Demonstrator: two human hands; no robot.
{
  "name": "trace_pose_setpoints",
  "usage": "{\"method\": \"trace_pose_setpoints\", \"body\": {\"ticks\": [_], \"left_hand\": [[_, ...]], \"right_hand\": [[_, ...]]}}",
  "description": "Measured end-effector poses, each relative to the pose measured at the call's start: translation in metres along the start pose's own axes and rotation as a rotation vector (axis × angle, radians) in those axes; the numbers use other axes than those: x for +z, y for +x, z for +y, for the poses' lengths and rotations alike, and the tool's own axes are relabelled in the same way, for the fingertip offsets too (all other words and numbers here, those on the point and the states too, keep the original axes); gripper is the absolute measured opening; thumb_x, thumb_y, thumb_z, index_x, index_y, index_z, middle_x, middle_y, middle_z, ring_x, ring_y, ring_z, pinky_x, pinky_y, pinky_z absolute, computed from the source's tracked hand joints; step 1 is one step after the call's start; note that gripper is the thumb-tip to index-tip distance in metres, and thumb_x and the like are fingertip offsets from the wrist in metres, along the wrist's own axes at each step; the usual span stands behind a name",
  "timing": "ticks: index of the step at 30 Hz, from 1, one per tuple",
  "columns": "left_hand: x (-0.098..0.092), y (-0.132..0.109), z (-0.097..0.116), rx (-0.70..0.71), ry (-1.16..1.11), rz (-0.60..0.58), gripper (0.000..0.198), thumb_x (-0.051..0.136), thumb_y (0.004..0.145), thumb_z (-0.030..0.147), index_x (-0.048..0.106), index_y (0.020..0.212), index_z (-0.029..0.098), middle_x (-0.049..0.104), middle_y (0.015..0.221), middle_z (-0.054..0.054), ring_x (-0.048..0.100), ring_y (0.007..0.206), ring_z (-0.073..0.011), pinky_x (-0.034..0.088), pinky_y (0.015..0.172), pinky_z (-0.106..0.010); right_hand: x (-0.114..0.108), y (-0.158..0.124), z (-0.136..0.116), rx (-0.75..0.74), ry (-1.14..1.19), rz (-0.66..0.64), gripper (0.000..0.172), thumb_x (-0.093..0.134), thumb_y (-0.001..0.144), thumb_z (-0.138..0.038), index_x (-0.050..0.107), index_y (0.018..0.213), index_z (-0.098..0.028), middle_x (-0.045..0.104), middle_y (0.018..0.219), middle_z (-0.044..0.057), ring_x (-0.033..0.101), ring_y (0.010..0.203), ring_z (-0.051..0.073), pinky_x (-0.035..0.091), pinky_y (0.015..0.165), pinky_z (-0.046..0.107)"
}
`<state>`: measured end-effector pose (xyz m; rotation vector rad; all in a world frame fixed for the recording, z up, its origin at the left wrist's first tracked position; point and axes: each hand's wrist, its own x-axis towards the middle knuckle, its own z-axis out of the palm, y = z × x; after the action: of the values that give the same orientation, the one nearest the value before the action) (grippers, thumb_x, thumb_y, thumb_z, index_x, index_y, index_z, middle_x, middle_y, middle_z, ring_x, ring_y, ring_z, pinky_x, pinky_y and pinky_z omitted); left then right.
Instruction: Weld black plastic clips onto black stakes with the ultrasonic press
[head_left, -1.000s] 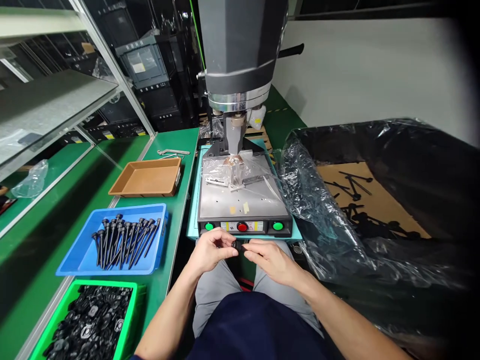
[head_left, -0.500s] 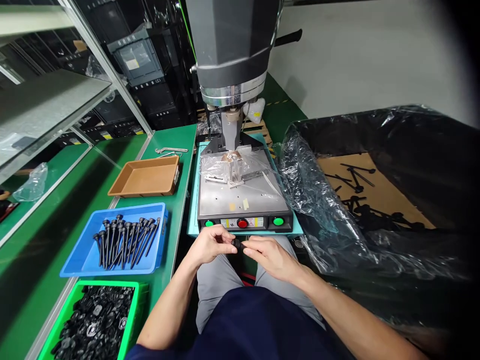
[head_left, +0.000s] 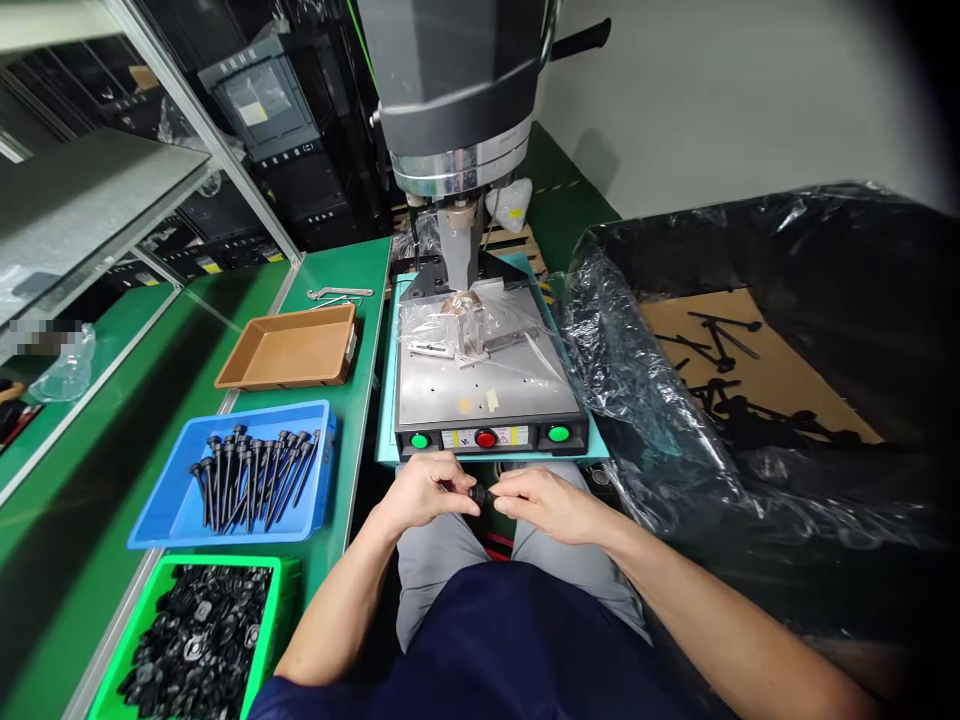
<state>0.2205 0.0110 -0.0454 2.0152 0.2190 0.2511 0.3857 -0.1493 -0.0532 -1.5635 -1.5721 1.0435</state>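
Observation:
Just in front of the machine's front panel, my left hand (head_left: 427,492) and my right hand (head_left: 547,503) meet over my lap. Between their fingertips is a small black part (head_left: 479,494) with a rounded end. My left thumb and fingers pinch it from the left, and my right fingertips close on its right side. Much of the part is hidden by the fingers, so its full shape cannot be made out. The press-like machine (head_left: 491,400) has two green buttons and a red one. Its metal head (head_left: 459,250) hangs above a clear-film-covered fixture (head_left: 471,325).
Left, on the green bench, stand a brown tray (head_left: 289,350), a blue tray (head_left: 161,500) of black headed rods (head_left: 251,475), and a green bin (head_left: 281,610) of small black parts. A wrench (head_left: 341,293) lies behind. At right, a film-lined box (head_left: 600,330) holds more rods on cardboard (head_left: 795,360).
The view has shifted slightly. Both hands stay together at the black part, which sits a little further right in the picture, with more of its rounded end showing.

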Motion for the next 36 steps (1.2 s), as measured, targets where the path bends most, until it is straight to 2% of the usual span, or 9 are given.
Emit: {"method": "trace_pose_setpoints", "body": {"ticks": [5,10,17,21,23,26,30,33,36], "left_hand": [[0.001,-0.002,-0.001,0.087,0.051,0.019,0.027,0.076,0.070,0.042,0.074,0.078,0.017,0.071,0.080,-0.008,0.067,0.074,-0.0171,0.051,0.066,-0.026],[-0.002,-0.004,0.000,0.162,0.097,-0.040,0.028,0.074,0.072,0.041,0.075,0.086,0.017,0.070,0.081,-0.009,0.067,0.076,-0.0185,0.053,0.069,-0.027],[-0.005,-0.005,-0.002,0.207,0.079,-0.055,0.026,0.076,0.072,0.035,0.076,0.093,0.019,0.070,0.082,-0.009,0.068,0.079,-0.0200,0.054,0.072,-0.027],[-0.002,-0.006,-0.004,0.215,0.135,-0.061,0.028,0.072,0.076,0.037,0.075,0.097,0.019,0.070,0.084,-0.010,0.067,0.078,-0.0187,0.054,0.072,-0.028],[0.003,-0.005,-0.007,0.219,0.147,-0.003,0.029,0.073,0.075,0.036,0.075,0.099,0.019,0.069,0.082,-0.009,0.066,0.074,-0.0171,0.054,0.068,-0.027],[0.018,-0.004,-0.012,0.180,0.076,0.231,0.028,0.074,0.076,0.032,0.074,0.102,0.021,0.069,0.081,-0.007,0.065,0.074,-0.0166,0.053,0.065,-0.028],[0.044,0.000,-0.013,0.074,-0.057,0.513,0.017,0.067,0.083,0.025,0.074,0.099,0.022,0.071,0.095,-0.008,0.066,0.088,-0.0190,0.054,0.078,-0.034],[0.056,0.001,-0.012,0.024,-0.066,0.519,0.018,0.063,0.086,0.025,0.074,0.100,0.023,0.069,0.106,-0.010,0.065,0.099,-0.0208,0.052,0.089,-0.038],[0.053,0.004,-0.016,-0.008,-0.045,0.453,0.023,0.061,0.087,0.027,0.072,0.106,0.024,0.065,0.117,-0.011,0.060,0.110,-0.0223,0.048,0.096,-0.040]], "right_hand": [[0.001,-0.001,0.006,0.161,0.250,-0.102,0.033,0.047,0.089,-0.036,0.043,0.062,-0.018,0.037,0.057,-0.005,0.033,0.053,0.009,0.024,0.050,0.024],[0.003,-0.001,0.011,0.165,0.389,-0.171,0.033,0.048,0.089,-0.041,0.047,0.065,-0.017,0.038,0.059,-0.005,0.029,0.051,0.008,0.021,0.048,0.025],[0.009,-0.001,0.006,0.035,0.123,0.010,0.036,0.046,0.090,-0.027,0.038,0.057,-0.017,0.039,0.063,-0.003,0.037,0.059,0.010,0.026,0.056,0.026],[0.013,-0.003,0.010,0.022,0.136,0.033,0.035,0.046,0.091,-0.027,0.040,0.057,-0.018,0.040,0.060,-0.003,0.038,0.059,0.011,0.027,0.056,0.026],[0.015,-0.002,0.014,0.025,0.186,0.050,0.034,0.048,0.091,-0.029,0.044,0.059,-0.018,0.042,0.061,-0.003,0.040,0.059,0.011,0.028,0.056,0.026],[0.019,0.001,0.019,0.069,0.336,0.125,0.033,0.049,0.092,-0.039,0.050,0.066,-0.018,0.042,0.059,-0.003,0.039,0.054,0.010,0.029,0.052,0.025],[0.029,0.011,0.022,0.139,0.570,0.223,0.035,0.051,0.090,-0.050,0.054,0.078,-0.017,0.044,0.057,-0.004,0.040,0.050,0.010,0.031,0.047,0.023],[0.033,0.017,0.023,0.110,0.707,0.280,0.037,0.051,0.090,-0.052,0.058,0.093,-0.016,0.051,0.069,-0.001,0.041,0.051,0.008,0.029,0.045,0.022],[0.032,0.020,0.027,0.134,0.827,0.329,0.039,0.054,0.088,-0.053,0.057,0.104,-0.017,0.053,0.078,0.001,0.037,0.049,0.005,0.021,0.041,0.020]]}}
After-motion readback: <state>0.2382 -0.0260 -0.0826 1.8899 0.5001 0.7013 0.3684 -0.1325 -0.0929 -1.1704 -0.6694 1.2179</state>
